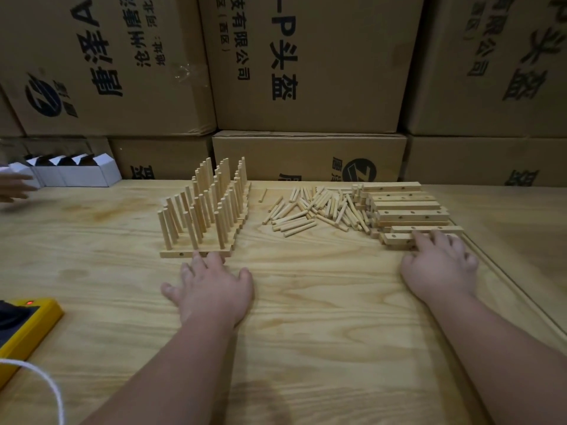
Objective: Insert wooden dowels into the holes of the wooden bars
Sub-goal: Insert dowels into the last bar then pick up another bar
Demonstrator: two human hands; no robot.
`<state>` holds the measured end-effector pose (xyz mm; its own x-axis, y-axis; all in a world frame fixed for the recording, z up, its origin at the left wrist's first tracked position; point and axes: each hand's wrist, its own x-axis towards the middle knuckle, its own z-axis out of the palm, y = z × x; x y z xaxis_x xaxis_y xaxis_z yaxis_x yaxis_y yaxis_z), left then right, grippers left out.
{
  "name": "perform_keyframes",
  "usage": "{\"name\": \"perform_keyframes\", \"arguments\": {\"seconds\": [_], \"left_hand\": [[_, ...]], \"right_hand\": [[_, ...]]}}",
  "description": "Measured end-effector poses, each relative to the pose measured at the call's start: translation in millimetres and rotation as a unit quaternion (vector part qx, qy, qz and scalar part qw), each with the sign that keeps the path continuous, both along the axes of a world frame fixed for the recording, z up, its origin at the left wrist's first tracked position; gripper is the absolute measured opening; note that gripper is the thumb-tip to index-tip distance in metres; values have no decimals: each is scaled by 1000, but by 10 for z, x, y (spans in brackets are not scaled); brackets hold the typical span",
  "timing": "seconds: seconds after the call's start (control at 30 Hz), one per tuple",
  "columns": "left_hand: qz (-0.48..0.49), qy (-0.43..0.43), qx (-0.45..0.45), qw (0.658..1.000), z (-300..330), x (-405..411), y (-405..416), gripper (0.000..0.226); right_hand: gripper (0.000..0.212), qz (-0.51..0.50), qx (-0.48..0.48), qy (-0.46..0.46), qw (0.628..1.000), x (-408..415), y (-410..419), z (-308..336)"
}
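Head view, plywood counter point(306, 302). Left hand point(211, 285) lies flat, palm down, fingers spread and straight, holding nothing; fingertips touch the front edge of the nearest filled bar point(184, 254). That bar is the front one of a block of filled bars point(208, 210), packed side by side, w/ dowels standing upright in rows, a few tilted slightly. Block sits center-left on counter.

Right hand point(440, 268) is on the right side, palm down, fingers curled over the near end of the front empty bar point(399, 239), gripping it at the low edge of the stack. Exact thumb position can't tell, hidden under the hand.

Stack of empty bars point(405, 207), holes visible on top faces, lies far right, roughly parallel, stepped toward the viewer. Between the filled block and that stack: loose dowel pile point(313, 210), lying flat, crisscrossed, touching the stack's left ends. One stray dowel point(263, 195) lies apart just left of the pile.

Bg: cardboard boxes point(306, 72) w/ black print stacked behind the counter. White small boxes point(73, 171) at far left back. Another person's hand point(13, 187) at the left edge, blurred. Yellow device point(29, 326) w/ red light at lower left, white cord point(46, 384) beside it.
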<state>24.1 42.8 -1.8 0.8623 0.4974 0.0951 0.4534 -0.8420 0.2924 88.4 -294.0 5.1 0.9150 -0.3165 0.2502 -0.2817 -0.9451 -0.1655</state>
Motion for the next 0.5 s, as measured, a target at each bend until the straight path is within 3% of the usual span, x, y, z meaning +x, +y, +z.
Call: {"name": "perform_keyframes", "arguments": {"seconds": [0.27,0.5], "left_hand": [[3,0,-1,1000,21,-4,-6,65],[21,-33,12,999,51,-67,-85,51]], "right_hand": [[48,78,-27,-50,995,-108,64,-28],[43,145,28,-83,986,-236,114,-45]]}}
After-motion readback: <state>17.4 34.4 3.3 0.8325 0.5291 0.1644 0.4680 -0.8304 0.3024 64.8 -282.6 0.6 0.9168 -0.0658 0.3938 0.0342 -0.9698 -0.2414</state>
